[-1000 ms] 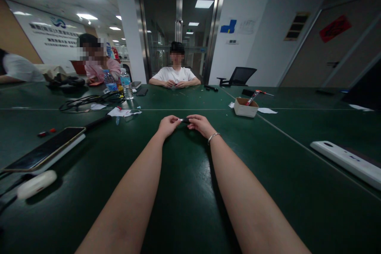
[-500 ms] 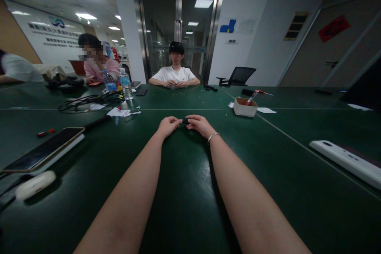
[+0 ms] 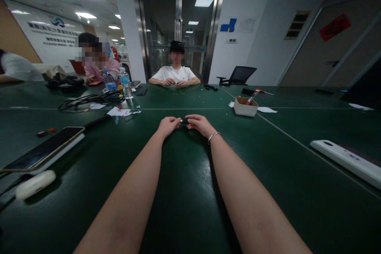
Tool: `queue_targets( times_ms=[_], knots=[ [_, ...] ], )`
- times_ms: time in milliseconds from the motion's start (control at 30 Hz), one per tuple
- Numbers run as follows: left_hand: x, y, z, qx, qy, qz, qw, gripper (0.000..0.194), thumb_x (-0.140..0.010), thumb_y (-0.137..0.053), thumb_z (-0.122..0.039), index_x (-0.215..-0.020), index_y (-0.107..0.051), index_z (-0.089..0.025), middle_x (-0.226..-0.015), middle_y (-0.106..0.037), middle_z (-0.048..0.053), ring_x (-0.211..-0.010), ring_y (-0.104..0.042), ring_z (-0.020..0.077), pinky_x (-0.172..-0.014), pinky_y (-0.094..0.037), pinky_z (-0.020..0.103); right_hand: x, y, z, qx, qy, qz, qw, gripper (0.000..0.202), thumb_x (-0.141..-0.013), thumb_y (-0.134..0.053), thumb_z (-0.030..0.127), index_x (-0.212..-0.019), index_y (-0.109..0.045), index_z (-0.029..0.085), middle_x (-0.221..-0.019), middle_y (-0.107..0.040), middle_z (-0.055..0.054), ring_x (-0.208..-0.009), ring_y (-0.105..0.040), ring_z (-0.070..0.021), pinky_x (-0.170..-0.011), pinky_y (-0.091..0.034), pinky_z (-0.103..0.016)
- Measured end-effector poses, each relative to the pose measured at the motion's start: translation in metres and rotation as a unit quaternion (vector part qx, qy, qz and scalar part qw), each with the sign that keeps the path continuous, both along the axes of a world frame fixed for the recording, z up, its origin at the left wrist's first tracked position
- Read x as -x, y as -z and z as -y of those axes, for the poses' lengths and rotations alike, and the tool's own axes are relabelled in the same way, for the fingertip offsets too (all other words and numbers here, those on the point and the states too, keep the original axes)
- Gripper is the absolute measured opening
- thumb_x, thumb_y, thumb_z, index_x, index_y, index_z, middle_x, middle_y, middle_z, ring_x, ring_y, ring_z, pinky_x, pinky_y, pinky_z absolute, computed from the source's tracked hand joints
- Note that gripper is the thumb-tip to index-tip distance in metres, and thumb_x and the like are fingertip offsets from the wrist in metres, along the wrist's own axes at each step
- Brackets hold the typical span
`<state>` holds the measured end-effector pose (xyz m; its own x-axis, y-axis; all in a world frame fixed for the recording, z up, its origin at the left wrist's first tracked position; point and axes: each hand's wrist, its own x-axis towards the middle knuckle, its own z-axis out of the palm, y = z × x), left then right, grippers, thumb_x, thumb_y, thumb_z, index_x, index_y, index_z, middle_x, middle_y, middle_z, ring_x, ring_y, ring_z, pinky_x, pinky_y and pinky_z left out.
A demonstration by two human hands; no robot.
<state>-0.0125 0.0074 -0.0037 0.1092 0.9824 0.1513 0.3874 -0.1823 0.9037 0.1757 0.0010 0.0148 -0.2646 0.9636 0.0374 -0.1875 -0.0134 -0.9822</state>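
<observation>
Both my arms stretch forward over a dark green table [image 3: 184,190]. My left hand [image 3: 168,125] and my right hand [image 3: 201,124] meet at the middle of the table and pinch a small dark object with a pale tip [image 3: 184,120] between their fingertips. Most of the object is hidden by my fingers. A thin bracelet [image 3: 213,137] circles my right wrist.
A phone on a white slab [image 3: 44,152] and a white oval device [image 3: 35,183] lie left. A small cardboard box [image 3: 245,106] holding a red-handled tool sits right, a white device [image 3: 348,161] further right. Cables [image 3: 89,100], bottles [image 3: 127,84] and papers lie far left. Other people sit across the table.
The pale tip of the small object has slid further in between my fingertips. My hands have stayed in place.
</observation>
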Motion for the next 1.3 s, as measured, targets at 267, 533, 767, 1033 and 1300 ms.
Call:
queue_targets(
  times_ms=[267,533,767,1033,1300],
  knots=[
    [0.0,-0.001,0.001,0.005,-0.01,-0.023,1.0,0.044,-0.08,-0.051,-0.057,-0.068,-0.065,-0.017,-0.062,-0.062,0.003,-0.054,-0.052,0.0128,-0.056,-0.038,0.027,-0.001,0.001,0.0,-0.001,-0.009,-0.003,1.0,0.021,-0.082,-0.056,-0.003,-0.092,-0.068,0.011,-0.067,-0.069,-0.003,-0.054,-0.066,-0.0085,-0.055,-0.057,-0.016],
    [-0.004,-0.005,0.003,0.007,-0.034,-0.048,0.998,0.048,-0.082,-0.046,-0.057,-0.062,-0.062,-0.017,-0.055,-0.057,0.001,-0.052,-0.049,0.0128,-0.056,-0.036,0.027,-0.003,0.007,-0.004,-0.02,-0.022,-0.017,0.999,0.021,-0.08,-0.06,-0.001,-0.094,-0.069,0.012,-0.073,-0.07,-0.003,-0.057,-0.066,-0.009,-0.057,-0.058,-0.018],
    [-0.005,-0.013,0.013,0.011,-0.04,-0.066,0.997,0.051,-0.083,-0.043,-0.059,-0.06,-0.06,-0.017,-0.054,-0.056,0.0,-0.052,-0.049,0.0134,-0.059,-0.036,0.029,-0.003,0.005,-0.003,-0.018,-0.025,-0.022,0.999,0.022,-0.08,-0.059,-0.001,-0.094,-0.068,0.012,-0.073,-0.069,-0.003,-0.057,-0.067,-0.0092,-0.058,-0.058,-0.018],
    [-0.005,-0.009,0.009,0.002,-0.011,-0.03,1.0,0.042,-0.081,-0.05,-0.054,-0.068,-0.064,-0.016,-0.06,-0.058,0.002,-0.056,-0.051,0.0131,-0.058,-0.038,0.027,-0.003,0.005,-0.004,-0.007,-0.013,-0.012,1.0,0.018,-0.082,-0.061,0.001,-0.094,-0.069,0.011,-0.068,-0.069,-0.004,-0.056,-0.066,-0.0095,-0.057,-0.057,-0.018],
    [-0.006,-0.004,0.005,-0.005,0.012,0.039,0.999,0.028,-0.075,-0.062,-0.042,-0.088,-0.066,-0.017,-0.077,-0.065,0.003,-0.068,-0.057,0.0137,-0.058,-0.042,0.025,-0.001,0.003,-0.003,0.0,0.002,-0.013,1.0,0.016,-0.083,-0.059,0.001,-0.09,-0.068,0.011,-0.067,-0.069,-0.004,-0.053,-0.066,-0.009,-0.054,-0.056,-0.016]
  ],
)
